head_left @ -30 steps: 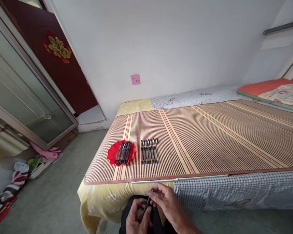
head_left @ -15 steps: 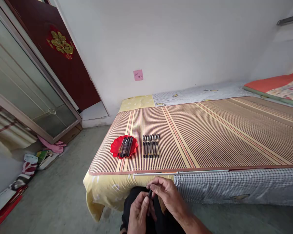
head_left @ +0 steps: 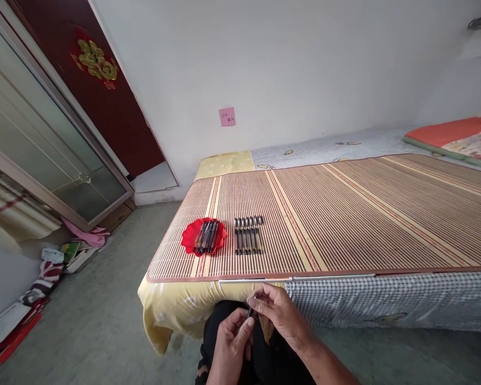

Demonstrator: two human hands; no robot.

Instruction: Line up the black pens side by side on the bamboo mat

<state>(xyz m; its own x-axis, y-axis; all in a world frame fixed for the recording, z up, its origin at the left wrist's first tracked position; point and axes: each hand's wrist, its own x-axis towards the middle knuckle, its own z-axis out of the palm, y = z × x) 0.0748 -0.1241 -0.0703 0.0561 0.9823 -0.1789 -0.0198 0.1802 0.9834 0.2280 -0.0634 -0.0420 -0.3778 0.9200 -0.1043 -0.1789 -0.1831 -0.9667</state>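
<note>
Over my lap, in front of the bed edge, a dark pen point(head_left: 250, 312) is held between both hands. My left hand point(head_left: 233, 336) pinches its lower part between thumb and fingers. My right hand point(head_left: 277, 313) has its fingertips closed at the upper end; whether a cap is in them is hidden. On the mat beyond lie several pen barrels point(head_left: 247, 241) side by side, with a matching row of dark caps point(head_left: 248, 220) just above them. To their left, a red scalloped dish point(head_left: 187, 236) holds several capped-looking pens point(head_left: 207, 238).
A striped bamboo mat point(head_left: 344, 224) covers the bed, above a yellow sheet point(head_left: 168, 299) and a checked sheet point(head_left: 344, 302). Folded bedding point(head_left: 449, 133) lies at the far right. A pink note point(head_left: 226, 116) is on the wall. Assorted items point(head_left: 52, 267) lie on the floor at left.
Both hands have shifted slightly right and up with the pen, and the right fingertips now sit a little farther along its upper end. The view has tilted slightly.
</note>
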